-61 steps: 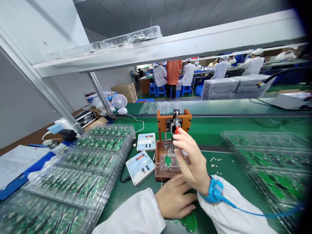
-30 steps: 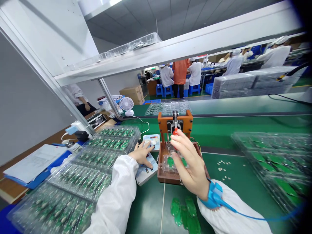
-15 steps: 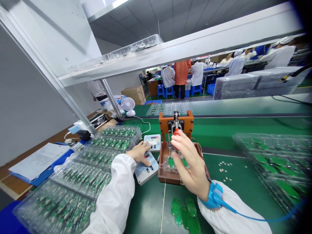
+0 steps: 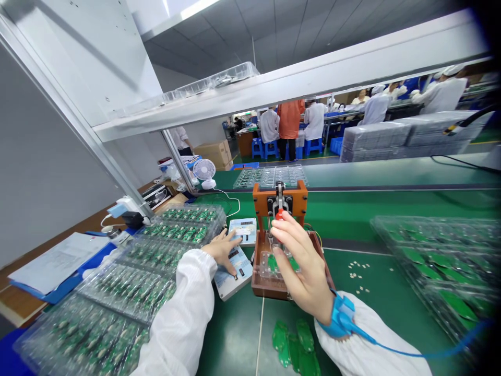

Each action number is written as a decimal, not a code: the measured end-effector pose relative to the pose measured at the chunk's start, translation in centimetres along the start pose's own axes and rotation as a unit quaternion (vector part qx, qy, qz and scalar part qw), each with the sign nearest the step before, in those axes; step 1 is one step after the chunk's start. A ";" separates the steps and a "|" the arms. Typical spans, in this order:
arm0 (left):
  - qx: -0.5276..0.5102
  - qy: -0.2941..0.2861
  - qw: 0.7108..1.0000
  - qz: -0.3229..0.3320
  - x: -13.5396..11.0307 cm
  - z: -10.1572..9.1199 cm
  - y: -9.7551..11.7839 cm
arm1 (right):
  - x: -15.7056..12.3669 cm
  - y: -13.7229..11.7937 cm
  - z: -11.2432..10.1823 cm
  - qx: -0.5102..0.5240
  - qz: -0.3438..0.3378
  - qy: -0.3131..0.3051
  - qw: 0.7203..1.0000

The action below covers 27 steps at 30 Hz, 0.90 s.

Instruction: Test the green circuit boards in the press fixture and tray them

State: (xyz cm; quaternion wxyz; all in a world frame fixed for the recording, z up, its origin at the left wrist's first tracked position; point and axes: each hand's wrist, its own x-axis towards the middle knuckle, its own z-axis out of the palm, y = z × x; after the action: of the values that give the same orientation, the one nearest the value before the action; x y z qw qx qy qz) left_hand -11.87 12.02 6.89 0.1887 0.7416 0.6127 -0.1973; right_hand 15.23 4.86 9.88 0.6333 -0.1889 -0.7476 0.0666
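In the head view, the left hand [image 4: 222, 251] lies palm down with fingers spread and its grip wide, around nothing. The thumb comes down on the lower control box [image 4: 238, 282], while the other fingertips reach the near edge of the upper control box [image 4: 249, 235]; the two boxes sit close together, probably so one hand can span both.

The right hand [image 4: 303, 261] is raised before the orange-and-brown fixture [image 4: 270, 286], fingertips at its red handle [image 4: 279, 213], thumb well apart below. The fingers cover much of the handle, so I cannot tell whether this grip closes round it or merely rests there. The fixture stands upright on the tabletop [image 4: 230, 334], within reach of both hands, presumably for that reason. Inside it, a clear plate [image 4: 268, 272] bears a green board [image 4: 272, 262]; the right hand hides part of the plate.

Loose green pieces [image 4: 293, 349] lie in a pile nearer the wearer, seemingly kept handy. Trays of boards [image 4: 133, 282] fill the left side; the right-hand tray [image 4: 434, 261] is blurred, and dark shadow cuts off the right edge. Display digits on both boxes are unreadable, and the tiny pale bits [image 4: 354, 275] right of the fixture are too small to identify.
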 end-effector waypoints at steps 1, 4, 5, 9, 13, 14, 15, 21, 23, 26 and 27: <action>-0.005 -0.001 1.000 -0.002 0.0 0.0 0.0 | 0.0 0.0 0.0 0.000 0.001 0.000 1.000; -0.005 0.002 1.000 0.000 0.1 0.0 -0.1 | -0.1 0.1 0.0 0.000 0.002 -0.003 1.000; -0.001 0.004 1.000 0.003 0.1 0.1 -0.1 | -0.1 0.1 0.1 0.001 0.002 -0.003 1.000; 0.008 -0.003 1.000 0.003 0.2 0.0 0.0 | 0.0 0.1 0.1 0.006 0.002 -0.003 1.000; 0.006 -0.012 1.000 -0.005 0.3 0.1 0.0 | -0.1 0.1 0.2 0.007 0.004 0.002 1.000; 0.005 -0.011 1.000 -0.004 0.4 0.1 -0.1 | -0.1 0.0 0.2 0.006 0.005 0.002 1.000; 0.004 -0.010 1.000 -0.003 0.4 0.2 -0.1 | -0.2 0.0 0.2 0.006 0.005 0.002 1.000; 0.014 -0.013 1.000 -0.009 0.7 0.1 0.0 | -0.2 0.0 0.3 0.005 -0.001 0.004 1.000; 0.029 -0.024 0.999 -0.018 0.7 -0.1 0.4 | -0.2 0.0 0.3 0.003 -0.001 0.005 1.000; 0.036 -0.031 0.998 -0.028 0.6 -0.4 1.0 | -0.2 0.0 0.3 0.001 0.000 0.003 1.000; 0.032 -0.031 0.999 -0.029 0.5 -0.5 1.1 | -0.2 -0.1 0.3 0.001 0.000 0.002 1.000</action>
State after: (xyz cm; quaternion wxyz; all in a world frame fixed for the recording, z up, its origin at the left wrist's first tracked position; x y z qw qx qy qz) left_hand -10.63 12.51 7.06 0.1781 0.7231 0.6211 -0.2444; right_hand 14.94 4.75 9.62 0.6350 -0.1883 -0.7463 0.0667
